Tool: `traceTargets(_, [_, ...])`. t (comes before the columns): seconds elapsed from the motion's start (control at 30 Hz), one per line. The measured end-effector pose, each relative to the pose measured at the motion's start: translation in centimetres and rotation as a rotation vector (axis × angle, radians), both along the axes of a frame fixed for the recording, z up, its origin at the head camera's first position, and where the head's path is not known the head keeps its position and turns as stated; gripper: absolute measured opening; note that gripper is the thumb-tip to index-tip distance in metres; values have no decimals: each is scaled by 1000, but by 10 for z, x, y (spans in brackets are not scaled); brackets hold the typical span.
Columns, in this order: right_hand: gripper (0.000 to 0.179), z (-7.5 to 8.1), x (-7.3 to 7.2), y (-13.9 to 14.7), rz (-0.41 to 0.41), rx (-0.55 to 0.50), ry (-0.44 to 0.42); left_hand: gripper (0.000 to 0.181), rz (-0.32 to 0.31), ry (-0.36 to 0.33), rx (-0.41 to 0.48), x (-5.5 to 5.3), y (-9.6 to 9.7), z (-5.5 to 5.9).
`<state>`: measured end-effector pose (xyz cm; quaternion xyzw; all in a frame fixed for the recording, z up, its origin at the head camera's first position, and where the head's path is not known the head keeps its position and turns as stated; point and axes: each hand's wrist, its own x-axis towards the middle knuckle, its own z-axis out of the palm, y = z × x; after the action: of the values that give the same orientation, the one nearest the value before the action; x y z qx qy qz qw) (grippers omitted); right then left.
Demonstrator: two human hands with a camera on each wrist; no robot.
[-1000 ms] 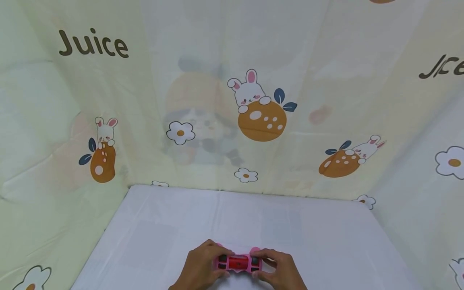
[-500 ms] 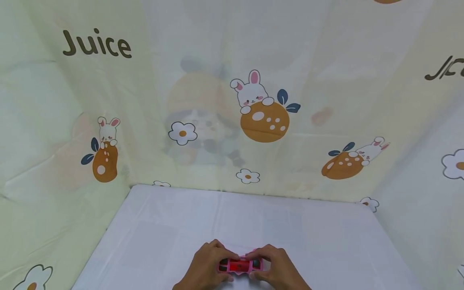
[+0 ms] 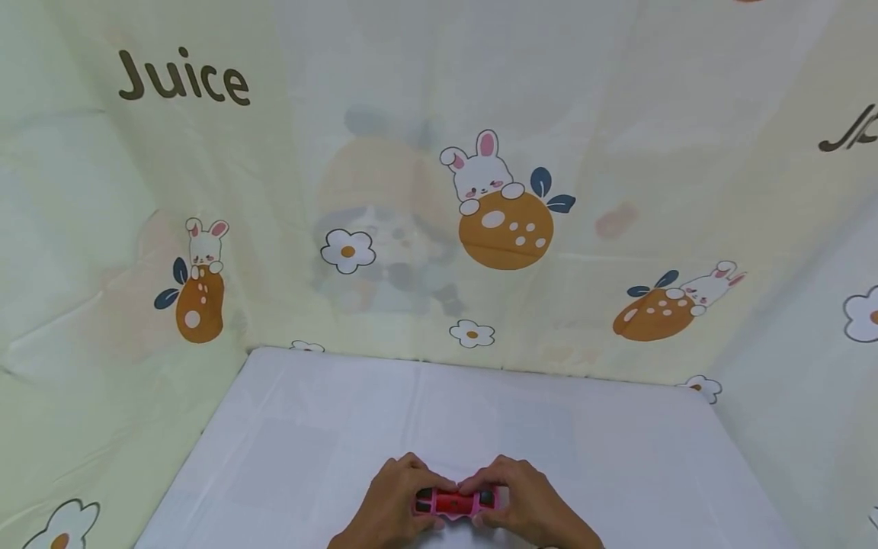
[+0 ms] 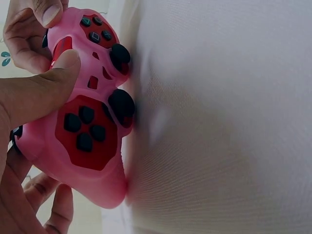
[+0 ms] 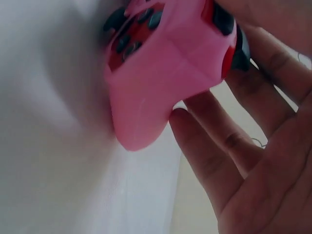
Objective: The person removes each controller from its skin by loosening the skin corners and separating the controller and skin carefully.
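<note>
Both hands are clamped on one thing: a pink-and-red game controller (image 3: 454, 503), near side of the table (image 3: 604, 457), roughly mid left-to-right. Left hand (image 3: 392, 497) grips the left end, right hand (image 3: 527, 502) the right end. In the head view their forefingers come close at the far edge, over the middle; can't tell if the tips meet.

Controller is tipped up on its lower side: shoulder edge up, button face toward the person. Sticks (image 4: 121, 105) sit just beside the tabletop; can't tell if they touch it. D-pad (image 4: 85, 127) is on the left. Left thumb lies across the face by the red panel at the upper middle. Rear fingers of the right hand are spread behind, one at the pink grip (image 5: 139, 114).

Step in hand, my read: two-handed work along that upper edge. To do it well: same force left and right, or it'll likely twist. Press with flat pads, no nails; the pink shell looks like a soft sleeve and could tear. Keep weight off the sticks, lift slightly if they bind. Stay clear of the dark shoulder buttons (image 3: 486, 498). Brace from behind with the spare fingers.
</note>
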<state>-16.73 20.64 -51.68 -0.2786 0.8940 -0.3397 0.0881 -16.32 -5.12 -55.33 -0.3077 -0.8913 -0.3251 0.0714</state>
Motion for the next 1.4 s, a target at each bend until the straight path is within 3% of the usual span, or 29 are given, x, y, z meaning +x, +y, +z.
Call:
traceTargets(0.17, [35,1,-7,3,40,-12,-9,48,4,34,26,-1,0,-1])
traceTargets(0.4, [30,0,-15,5,111,-99,-35,46,12,-46,13,-2,-1,1])
traceTargets(0.6, [31,-1,-18,5,132,-113,-78,44,8,-56,18,-2,-2,2])
traceTargets(1.0, [34,-10,-25,7,213,-154,6,43,-7,-44,39,-4,-4,-2])
traceTargets(1.4, [30,-8,-37,8,292,-175,-48,47,-17,-57,9,-4,-3,1])
